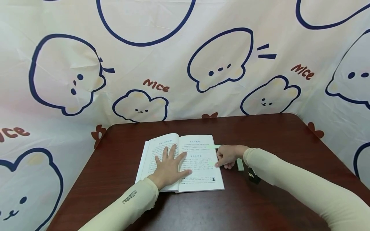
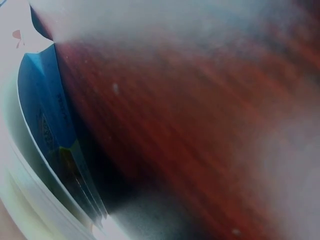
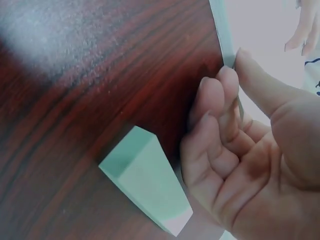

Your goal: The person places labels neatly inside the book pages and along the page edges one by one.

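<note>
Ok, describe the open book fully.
The open book lies on the brown table, its white, paper-looking pages printed with small text and bluish headings, its cover partly blue. A pale tab juts from the right edge. The left hand rests, fingers spread, across both pages; the right hand pinches the right page's edge.

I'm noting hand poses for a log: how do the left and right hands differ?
The left hand is spread, while the right hand is curled. The left hand rests across the open pages of the book; the right hand pinches its right edge. Both touch the book.
</note>
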The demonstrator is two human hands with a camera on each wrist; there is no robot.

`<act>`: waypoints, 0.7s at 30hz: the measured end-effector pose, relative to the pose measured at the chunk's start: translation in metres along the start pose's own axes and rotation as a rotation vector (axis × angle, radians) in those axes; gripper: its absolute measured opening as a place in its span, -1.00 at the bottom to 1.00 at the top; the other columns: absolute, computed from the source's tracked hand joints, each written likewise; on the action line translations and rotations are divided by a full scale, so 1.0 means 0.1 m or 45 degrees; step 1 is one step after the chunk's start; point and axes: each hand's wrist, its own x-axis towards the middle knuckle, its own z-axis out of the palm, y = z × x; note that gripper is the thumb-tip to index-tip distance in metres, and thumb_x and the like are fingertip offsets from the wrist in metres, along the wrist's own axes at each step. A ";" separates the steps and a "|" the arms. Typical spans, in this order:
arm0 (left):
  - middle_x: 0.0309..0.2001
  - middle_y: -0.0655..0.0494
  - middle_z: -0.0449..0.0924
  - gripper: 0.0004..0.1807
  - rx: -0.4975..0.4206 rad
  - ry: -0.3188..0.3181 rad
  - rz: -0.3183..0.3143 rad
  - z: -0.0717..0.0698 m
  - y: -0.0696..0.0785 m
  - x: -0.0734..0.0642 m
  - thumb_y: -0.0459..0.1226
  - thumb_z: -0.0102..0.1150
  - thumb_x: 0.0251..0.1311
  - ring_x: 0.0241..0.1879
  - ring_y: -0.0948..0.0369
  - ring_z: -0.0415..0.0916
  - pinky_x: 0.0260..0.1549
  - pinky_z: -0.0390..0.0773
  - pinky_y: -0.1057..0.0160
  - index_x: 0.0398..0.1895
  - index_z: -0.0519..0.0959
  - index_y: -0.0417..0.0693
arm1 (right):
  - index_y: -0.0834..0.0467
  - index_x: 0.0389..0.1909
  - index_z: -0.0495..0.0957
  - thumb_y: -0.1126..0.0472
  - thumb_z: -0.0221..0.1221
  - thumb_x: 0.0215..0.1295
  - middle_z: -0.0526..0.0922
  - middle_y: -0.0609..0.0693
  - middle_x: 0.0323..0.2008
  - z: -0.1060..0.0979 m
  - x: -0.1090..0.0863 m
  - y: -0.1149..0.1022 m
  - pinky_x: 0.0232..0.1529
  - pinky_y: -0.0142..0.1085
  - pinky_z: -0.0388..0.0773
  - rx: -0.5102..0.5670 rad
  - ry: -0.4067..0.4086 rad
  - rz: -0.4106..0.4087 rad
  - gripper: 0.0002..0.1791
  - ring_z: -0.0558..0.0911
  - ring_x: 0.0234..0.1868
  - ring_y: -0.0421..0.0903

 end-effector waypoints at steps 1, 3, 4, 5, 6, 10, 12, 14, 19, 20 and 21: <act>0.64 -0.18 -0.18 -0.13 0.001 0.001 0.001 0.00 0.00 0.00 0.36 0.10 0.22 0.58 -0.38 -0.28 0.23 -0.08 -0.68 0.54 0.27 0.24 | 0.06 -0.74 0.39 0.09 0.31 0.36 0.52 -0.11 -0.74 0.01 0.00 0.00 -0.58 -0.45 0.48 0.003 0.008 -0.001 -0.52 0.53 -0.70 -0.25; 0.64 -0.18 -0.18 -0.13 0.000 0.004 0.001 -0.01 0.00 0.00 0.35 0.10 0.22 0.58 -0.38 -0.28 0.23 -0.08 -0.68 0.54 0.27 0.25 | 0.06 -0.75 0.38 0.06 0.32 0.34 0.50 -0.11 -0.76 0.01 0.00 0.00 -0.60 -0.45 0.45 -0.003 0.030 0.006 -0.51 0.51 -0.72 -0.25; 0.64 -0.18 -0.18 -0.13 -0.001 0.004 0.001 -0.01 -0.01 0.00 0.35 0.10 0.22 0.58 -0.38 -0.28 0.23 -0.08 -0.68 0.54 0.27 0.25 | 0.05 -0.75 0.37 0.05 0.33 0.34 0.49 -0.12 -0.77 0.02 0.00 0.00 -0.61 -0.45 0.44 -0.009 0.041 0.014 -0.50 0.50 -0.73 -0.24; 0.64 -0.18 -0.18 -0.13 -0.002 0.005 0.001 -0.01 -0.01 0.00 0.35 0.10 0.22 0.58 -0.38 -0.28 0.23 -0.08 -0.68 0.54 0.27 0.25 | 0.05 -0.75 0.37 0.04 0.33 0.33 0.48 -0.12 -0.77 0.02 0.01 0.00 -0.62 -0.45 0.43 -0.017 0.052 0.023 -0.49 0.48 -0.73 -0.24; 0.64 -0.18 -0.18 -0.13 -0.001 0.005 0.001 -0.01 -0.01 0.01 0.36 0.10 0.22 0.58 -0.38 -0.28 0.23 -0.08 -0.68 0.54 0.27 0.25 | 0.05 -0.75 0.36 0.02 0.34 0.33 0.47 -0.12 -0.78 0.02 0.01 0.00 -0.63 -0.44 0.41 -0.025 0.061 0.038 -0.49 0.47 -0.74 -0.24; 0.64 -0.17 -0.18 -0.13 -0.005 0.000 -0.001 -0.01 -0.01 0.00 0.36 0.09 0.22 0.58 -0.38 -0.28 0.23 -0.09 -0.68 0.54 0.26 0.25 | 0.05 -0.75 0.36 -0.02 0.34 0.32 0.47 -0.12 -0.78 0.03 0.02 0.02 -0.63 -0.43 0.42 -0.046 0.071 0.060 -0.48 0.47 -0.75 -0.23; 0.64 -0.17 -0.18 -0.13 -0.007 -0.001 -0.005 -0.01 -0.01 0.00 0.36 0.09 0.22 0.58 -0.38 -0.28 0.24 -0.09 -0.68 0.54 0.26 0.25 | 0.05 -0.75 0.37 -0.02 0.33 0.32 0.49 -0.11 -0.77 0.03 0.03 0.03 -0.63 -0.43 0.43 -0.032 0.056 0.045 -0.48 0.49 -0.74 -0.23; 0.64 -0.17 -0.18 -0.13 -0.011 -0.002 -0.009 -0.01 -0.01 -0.01 0.36 0.10 0.22 0.58 -0.38 -0.28 0.24 -0.10 -0.68 0.54 0.27 0.25 | 0.05 -0.73 0.38 0.00 0.32 0.34 0.51 -0.12 -0.76 0.02 0.02 0.05 -0.62 -0.43 0.46 -0.017 0.025 0.004 -0.50 0.51 -0.73 -0.24; 0.64 -0.17 -0.18 -0.13 -0.013 -0.001 -0.007 0.00 -0.01 0.00 0.36 0.10 0.21 0.58 -0.38 -0.28 0.24 -0.10 -0.68 0.53 0.27 0.26 | 0.09 -0.65 0.46 0.10 0.27 0.40 0.55 -0.12 -0.71 -0.03 0.01 0.11 -0.54 -0.42 0.54 0.022 -0.067 -0.091 -0.59 0.55 -0.68 -0.26; 0.64 -0.17 -0.18 -0.13 -0.013 0.000 -0.006 0.00 -0.01 0.00 0.36 0.10 0.21 0.58 -0.38 -0.28 0.24 -0.10 -0.68 0.54 0.27 0.26 | 0.09 -0.64 0.47 0.11 0.27 0.40 0.55 -0.12 -0.70 -0.04 0.01 0.12 -0.52 -0.42 0.56 0.026 -0.075 -0.100 -0.61 0.55 -0.67 -0.26; 0.64 -0.17 -0.18 -0.13 -0.011 0.000 -0.005 0.00 -0.01 0.00 0.36 0.10 0.21 0.58 -0.38 -0.28 0.24 -0.10 -0.68 0.54 0.27 0.26 | 0.10 -0.64 0.47 0.12 0.28 0.39 0.55 -0.12 -0.70 -0.04 0.01 0.13 -0.52 -0.41 0.56 0.040 -0.074 -0.098 -0.62 0.56 -0.67 -0.26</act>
